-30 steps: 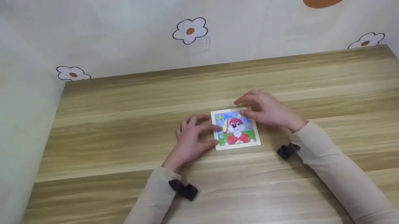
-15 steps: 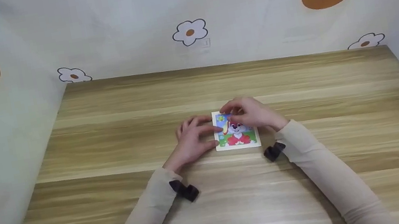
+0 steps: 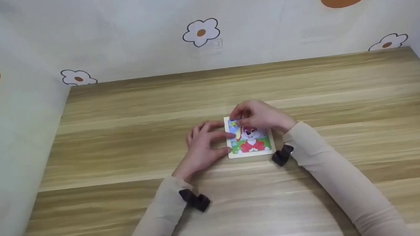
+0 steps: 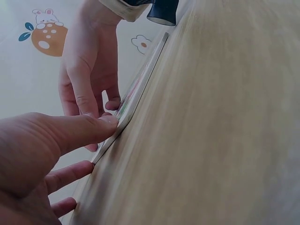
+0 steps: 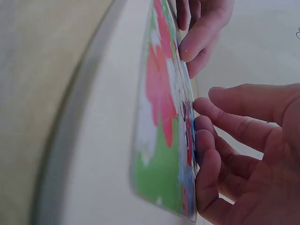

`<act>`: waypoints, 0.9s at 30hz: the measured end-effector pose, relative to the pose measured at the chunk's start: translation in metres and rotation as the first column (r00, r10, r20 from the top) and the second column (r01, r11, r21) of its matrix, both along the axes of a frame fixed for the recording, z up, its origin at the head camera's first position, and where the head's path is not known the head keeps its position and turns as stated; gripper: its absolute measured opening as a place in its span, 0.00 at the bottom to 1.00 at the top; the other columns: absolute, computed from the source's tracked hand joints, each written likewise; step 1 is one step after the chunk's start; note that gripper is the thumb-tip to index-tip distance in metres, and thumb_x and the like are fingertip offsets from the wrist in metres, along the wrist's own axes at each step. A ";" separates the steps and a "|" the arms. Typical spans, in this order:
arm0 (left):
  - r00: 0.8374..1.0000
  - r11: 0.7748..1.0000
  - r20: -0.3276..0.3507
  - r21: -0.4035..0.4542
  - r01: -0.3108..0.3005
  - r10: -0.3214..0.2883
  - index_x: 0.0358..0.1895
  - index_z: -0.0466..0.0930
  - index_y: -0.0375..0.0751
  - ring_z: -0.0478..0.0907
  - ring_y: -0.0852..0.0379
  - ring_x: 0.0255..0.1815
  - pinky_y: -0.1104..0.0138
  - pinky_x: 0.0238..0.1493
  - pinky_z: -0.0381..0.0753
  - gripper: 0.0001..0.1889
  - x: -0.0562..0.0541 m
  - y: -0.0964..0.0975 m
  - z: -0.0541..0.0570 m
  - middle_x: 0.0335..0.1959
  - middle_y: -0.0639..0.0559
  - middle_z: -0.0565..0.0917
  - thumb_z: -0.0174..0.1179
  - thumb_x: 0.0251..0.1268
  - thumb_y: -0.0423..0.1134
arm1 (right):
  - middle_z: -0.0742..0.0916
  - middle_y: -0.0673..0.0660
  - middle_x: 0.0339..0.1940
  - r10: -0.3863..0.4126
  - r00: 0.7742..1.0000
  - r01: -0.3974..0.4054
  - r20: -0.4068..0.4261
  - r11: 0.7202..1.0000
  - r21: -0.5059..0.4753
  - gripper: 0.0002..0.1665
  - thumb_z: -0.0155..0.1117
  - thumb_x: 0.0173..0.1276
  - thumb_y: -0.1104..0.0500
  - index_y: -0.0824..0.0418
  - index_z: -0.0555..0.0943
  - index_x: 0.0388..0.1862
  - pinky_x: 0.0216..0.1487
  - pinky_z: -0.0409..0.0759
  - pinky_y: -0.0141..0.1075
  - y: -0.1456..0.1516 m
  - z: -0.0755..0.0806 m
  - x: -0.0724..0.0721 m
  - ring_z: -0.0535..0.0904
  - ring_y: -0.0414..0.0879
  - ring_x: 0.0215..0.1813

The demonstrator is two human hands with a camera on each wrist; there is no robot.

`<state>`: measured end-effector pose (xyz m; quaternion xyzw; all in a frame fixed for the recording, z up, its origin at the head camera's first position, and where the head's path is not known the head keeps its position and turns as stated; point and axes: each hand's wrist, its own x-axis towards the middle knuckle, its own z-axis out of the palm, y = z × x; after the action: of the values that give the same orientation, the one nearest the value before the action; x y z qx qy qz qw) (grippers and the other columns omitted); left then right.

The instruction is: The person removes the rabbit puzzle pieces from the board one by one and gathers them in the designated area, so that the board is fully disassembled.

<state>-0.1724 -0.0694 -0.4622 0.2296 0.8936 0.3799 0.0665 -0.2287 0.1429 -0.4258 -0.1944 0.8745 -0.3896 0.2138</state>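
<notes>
A thin rectangular picture board (image 3: pixel 252 145) with a pale border lies flat on the table; it shows a red and white rabbit on green and blue. My left hand (image 3: pixel 202 147) rests at its left edge, the thumb and a finger touching the border and picture. Over the board's upper part is my right hand (image 3: pixel 264 117), hiding the rabbit's ears. In the right wrist view, the fingers (image 5: pixel 206 140) of that hand are bent with their tips against the picture, and the thumb stands apart from the surface. Nothing shows between thumb and fingers.
The wood-grain table (image 3: pixel 128 119) reaches back to a pale wall (image 3: pixel 125 29) printed with flowers and strawberry-like shapes. Black camera mounts (image 3: pixel 195 200) sit at both wrists, close above the tabletop.
My right hand has moved left across the board, from its upper right corner towards the upper left, covering more of the rabbit. The left hand and the board keep their places.
</notes>
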 end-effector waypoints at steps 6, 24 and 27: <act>1.000 1.000 -0.002 0.001 0.003 -0.003 0.50 0.86 0.50 0.50 0.40 0.70 0.46 0.65 0.38 0.16 0.000 0.000 0.001 0.66 0.50 0.69 0.69 0.57 0.41 | 0.84 0.59 0.46 0.023 1.000 -0.023 -0.004 1.000 -0.003 0.16 0.59 0.65 0.68 0.65 0.82 0.52 0.48 0.70 0.40 -0.001 0.001 0.000 0.74 0.50 0.44; 0.999 0.999 -0.032 0.007 0.032 -0.031 0.50 0.85 0.48 0.52 0.42 0.70 0.44 0.65 0.37 0.16 -0.001 -0.001 -0.001 0.65 0.49 0.70 0.69 0.55 0.39 | 0.79 0.61 0.44 0.128 0.988 -0.122 -0.086 0.990 0.069 0.16 0.62 0.61 0.72 0.68 0.77 0.49 0.52 0.70 0.46 -0.009 0.000 -0.002 0.71 0.54 0.49; 0.999 0.999 -0.034 0.005 0.034 -0.034 0.50 0.85 0.47 0.52 0.42 0.70 0.44 0.65 0.37 0.16 0.000 -0.001 0.000 0.65 0.48 0.70 0.68 0.56 0.39 | 0.75 0.61 0.45 0.127 0.989 -0.121 -0.076 0.989 0.081 0.15 0.61 0.58 0.73 0.67 0.77 0.45 0.52 0.68 0.46 -0.010 0.000 0.001 0.68 0.54 0.49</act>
<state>-0.1728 -0.0707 -0.4626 0.2515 0.8895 0.3773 0.0570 -0.2280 0.1327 -0.4255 -0.2558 0.8829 -0.3335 0.2093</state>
